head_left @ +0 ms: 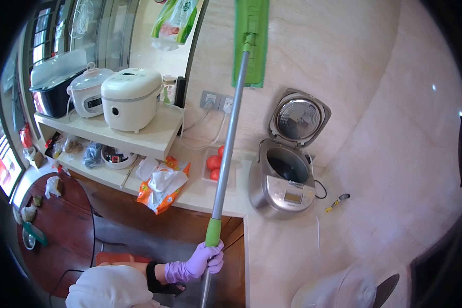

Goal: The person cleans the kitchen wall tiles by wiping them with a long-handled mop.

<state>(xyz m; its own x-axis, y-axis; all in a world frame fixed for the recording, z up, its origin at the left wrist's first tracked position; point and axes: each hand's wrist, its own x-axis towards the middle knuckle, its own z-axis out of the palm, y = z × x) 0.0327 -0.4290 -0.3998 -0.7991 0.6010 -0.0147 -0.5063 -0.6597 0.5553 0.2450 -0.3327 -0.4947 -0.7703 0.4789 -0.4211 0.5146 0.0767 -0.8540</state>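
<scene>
My left hand (203, 260), in a purple rubber glove, is closed around the grey pole of a flat mop (231, 136), just below its green collar. The arm enters from the lower left, with a white sleeve (108, 287) and a black band near the wrist. From the hand the pole runs up to a long green mop head (250, 46), which lies against the pale marble-look wall (318, 46). The lower end of the pole leaves the bottom of the picture. My right hand is out of view.
Right of the pole stands a silver rice cooker (285, 179) with its lid raised. A white rice cooker (131, 100) sits on the shelf (164, 136) at left. Tomatoes (214, 163), an orange wipes pack (163, 185) and plugged-in cords (218, 102) are near the pole. A round table (61, 241) stands lower left.
</scene>
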